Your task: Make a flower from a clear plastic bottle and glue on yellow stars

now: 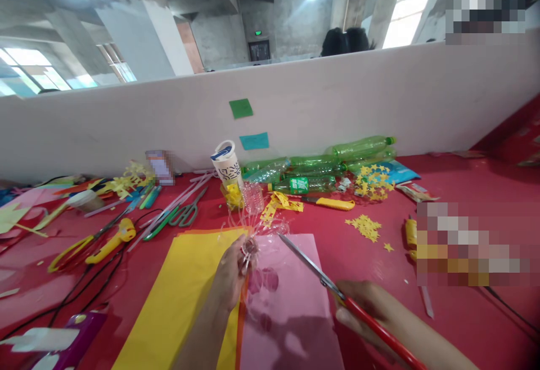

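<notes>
My left hand [231,271] is closed around the neck end of a clear plastic bottle piece [250,246], whose cut strips fan out away from me. In my right hand [365,308] are red-handled scissors [327,283], the blades pointing up and left, their tip close to the strips. The blades look closed together. Beneath both lie a pink paper sheet [291,302] and a yellow paper sheet [181,285], with an orange edge showing between them. Dark pink round shadows or patches show on the pink sheet; I cannot tell which.
Green bottles [316,165] lie along the white partition [169,117]. A paper cup [228,165], yellow star cutouts [367,226] and a yellow cutter [333,204] are nearer. At left are a yellow glue gun [113,240], grey scissors [185,212] and cables. A person's blurred hand reaches in at right.
</notes>
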`<state>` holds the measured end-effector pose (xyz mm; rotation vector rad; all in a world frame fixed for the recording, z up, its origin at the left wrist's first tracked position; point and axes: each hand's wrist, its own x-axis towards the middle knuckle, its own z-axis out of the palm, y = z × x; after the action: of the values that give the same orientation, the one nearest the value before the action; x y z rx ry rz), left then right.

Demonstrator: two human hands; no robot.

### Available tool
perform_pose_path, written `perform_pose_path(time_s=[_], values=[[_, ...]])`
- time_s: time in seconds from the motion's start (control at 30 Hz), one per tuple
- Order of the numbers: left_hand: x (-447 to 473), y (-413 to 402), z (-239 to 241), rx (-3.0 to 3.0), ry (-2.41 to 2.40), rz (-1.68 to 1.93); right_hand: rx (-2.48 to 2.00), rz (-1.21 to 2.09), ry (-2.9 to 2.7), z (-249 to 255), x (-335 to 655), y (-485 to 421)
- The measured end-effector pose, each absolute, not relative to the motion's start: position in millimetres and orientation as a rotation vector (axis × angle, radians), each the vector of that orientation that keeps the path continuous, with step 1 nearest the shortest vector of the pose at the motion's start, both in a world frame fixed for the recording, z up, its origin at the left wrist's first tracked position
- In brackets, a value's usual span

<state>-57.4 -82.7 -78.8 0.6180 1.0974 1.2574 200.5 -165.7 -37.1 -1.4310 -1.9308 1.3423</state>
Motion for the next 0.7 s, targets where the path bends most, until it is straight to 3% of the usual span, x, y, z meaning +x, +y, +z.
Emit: perform_pose_path(time_s=[0.7], values=[[-51.5, -85.9, -79.9, 0.619, 1.124, 1.269, -1.479, 1.295, -1.934, -40.7, 198.7, -163.0]])
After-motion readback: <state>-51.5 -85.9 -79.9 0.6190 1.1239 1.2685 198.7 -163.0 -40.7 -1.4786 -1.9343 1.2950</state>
